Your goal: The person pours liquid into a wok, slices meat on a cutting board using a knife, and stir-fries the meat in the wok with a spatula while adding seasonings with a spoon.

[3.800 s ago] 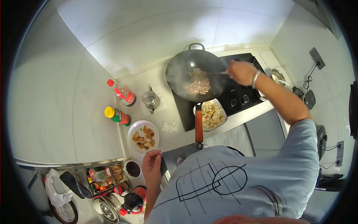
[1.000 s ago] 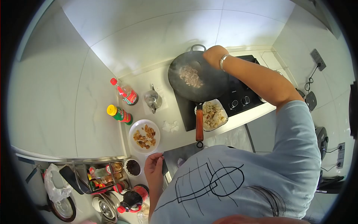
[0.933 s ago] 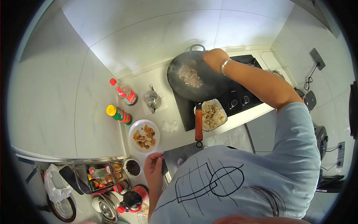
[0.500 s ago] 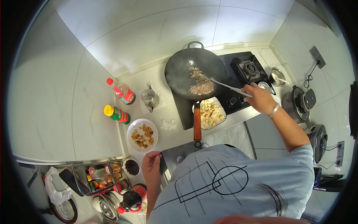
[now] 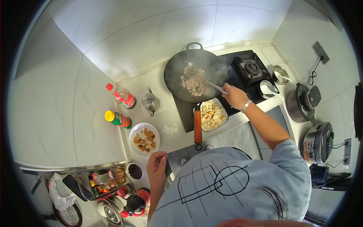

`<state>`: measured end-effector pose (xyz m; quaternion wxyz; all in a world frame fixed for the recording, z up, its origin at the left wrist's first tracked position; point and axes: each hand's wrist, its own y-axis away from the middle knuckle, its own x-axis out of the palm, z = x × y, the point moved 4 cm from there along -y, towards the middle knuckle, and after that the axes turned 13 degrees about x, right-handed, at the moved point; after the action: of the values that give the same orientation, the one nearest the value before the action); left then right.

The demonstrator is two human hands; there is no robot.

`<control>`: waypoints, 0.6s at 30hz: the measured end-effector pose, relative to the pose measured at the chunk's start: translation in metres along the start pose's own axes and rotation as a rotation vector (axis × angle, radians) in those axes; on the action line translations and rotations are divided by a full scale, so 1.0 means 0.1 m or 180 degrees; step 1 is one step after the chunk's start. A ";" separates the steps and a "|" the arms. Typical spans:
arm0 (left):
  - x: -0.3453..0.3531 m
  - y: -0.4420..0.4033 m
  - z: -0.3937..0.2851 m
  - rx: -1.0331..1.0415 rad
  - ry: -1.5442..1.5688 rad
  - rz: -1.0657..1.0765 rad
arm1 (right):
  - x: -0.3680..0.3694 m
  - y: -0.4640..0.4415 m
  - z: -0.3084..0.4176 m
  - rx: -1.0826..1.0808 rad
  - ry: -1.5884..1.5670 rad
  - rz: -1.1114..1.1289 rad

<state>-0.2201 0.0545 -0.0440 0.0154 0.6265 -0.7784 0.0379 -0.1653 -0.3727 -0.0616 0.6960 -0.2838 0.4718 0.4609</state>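
My right hand (image 5: pixel 235 97) is closed around the handle of a spatula (image 5: pixel 217 87), whose far end is among the minced meat (image 5: pixel 194 81) in a steaming black wok (image 5: pixel 177 60). The wok stands on the black stove, its wooden handle (image 5: pixel 197 126) pointing toward me. Beside that handle is a dish of pale chopped food (image 5: pixel 212 115). My left hand (image 5: pixel 157 163) hangs at the counter's edge with its fingers curled together; whether they hold anything is too small to tell. Near it is a white plate (image 5: pixel 133 145) with browned pieces (image 5: pixel 145 140).
Two sauce bottles (image 5: pixel 124 98) (image 5: pixel 120 119) and a metal pitcher (image 5: pixel 150 102) stand left of the wok. A bare burner (image 5: pixel 251 68), a small pot (image 5: pixel 280 73) and cookers (image 5: pixel 317 142) are on the right. A bottle rack (image 5: pixel 107 181) and a dark bowl (image 5: pixel 134 171) are lower left.
My right hand has moved left and closer to the wok with the spatula. The meat has shifted left and more steam rises. My left hand has barely moved.
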 end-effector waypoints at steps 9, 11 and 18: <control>-0.07 -0.01 -0.01 -0.0033 0.0086 -0.0218 | -1.20 0.85 -0.24 0.0259 0.0078 0.0446; -0.02 -0.04 -0.04 0.0002 0.0051 -0.0108 | -0.78 0.58 -0.20 0.0054 0.0115 0.0065; 0.01 -0.02 -0.04 -0.0027 0.0065 -0.0108 | 0.00 -0.28 0.10 0.0064 -0.0467 -0.0727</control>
<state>-0.2180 0.0529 -0.0401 0.0267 0.6391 -0.7676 0.0408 -0.1357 -0.3762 -0.0588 0.7794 -0.2942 0.3889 0.3934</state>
